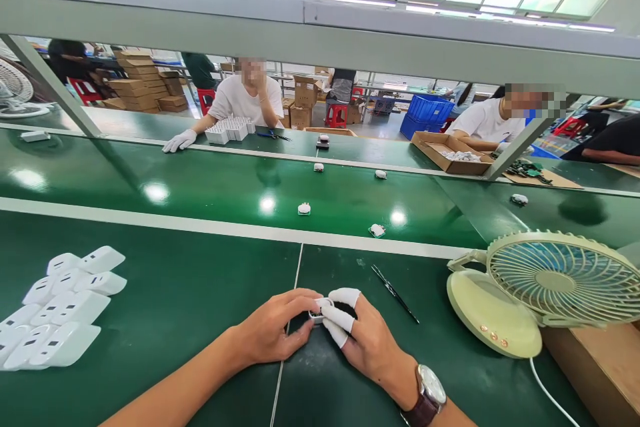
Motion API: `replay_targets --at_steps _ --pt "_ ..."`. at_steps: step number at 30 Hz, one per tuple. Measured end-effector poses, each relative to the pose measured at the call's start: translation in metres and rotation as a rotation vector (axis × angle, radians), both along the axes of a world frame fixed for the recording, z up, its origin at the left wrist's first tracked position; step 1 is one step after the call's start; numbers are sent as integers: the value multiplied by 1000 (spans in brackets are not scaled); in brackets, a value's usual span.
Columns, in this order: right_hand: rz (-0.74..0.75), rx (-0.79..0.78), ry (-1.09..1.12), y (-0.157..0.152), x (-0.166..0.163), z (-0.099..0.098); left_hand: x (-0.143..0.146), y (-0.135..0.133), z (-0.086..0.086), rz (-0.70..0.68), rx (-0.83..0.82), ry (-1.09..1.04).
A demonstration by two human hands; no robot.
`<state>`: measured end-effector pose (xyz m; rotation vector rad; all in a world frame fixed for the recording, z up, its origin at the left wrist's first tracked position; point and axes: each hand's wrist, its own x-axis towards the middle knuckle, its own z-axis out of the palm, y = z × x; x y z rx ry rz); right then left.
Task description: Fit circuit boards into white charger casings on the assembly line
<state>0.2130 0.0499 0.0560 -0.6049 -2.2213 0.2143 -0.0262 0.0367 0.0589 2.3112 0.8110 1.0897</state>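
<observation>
Between my two hands, low over the green table, is a small white plastic housing (pixel 317 318), its upper side partly covered by fingers. My left hand (pixel 274 328) grips its left side with thumb and fingertips. From the right, my right hand (pixel 363 333) closes on it, with white finger cots over the thumb and two fingers. A watch sits on the right wrist. Black tweezers (pixel 395 293) lie on the table beyond my right hand. To the far left stand several white plastic housings (pixel 70 307) with dark slots, grouped close together.
A green desk fan (pixel 493 313) stands at right beside a cardboard box (pixel 595 367). Past the white edge strip runs a green belt (pixel 210 180) carrying several small white-topped circuit boards (pixel 377 230). Across it sit co-workers, one with a gloved hand (pixel 180 141) near white parts (pixel 230 130).
</observation>
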Motion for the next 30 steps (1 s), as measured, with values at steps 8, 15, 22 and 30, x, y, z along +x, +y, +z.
replay_targets --at_steps 8,15,22,30 --pt "20 -3 -82 0 -1 1 1 3 8 14 71 82" --pt "-214 196 -184 14 16 10 3 0 1 49 106 72" --pt "-610 149 -416 39 67 2 -1 0 -5 133 -85 46" --pt "-211 209 -282 10 28 22 -1 0 -12 184 -97 28"
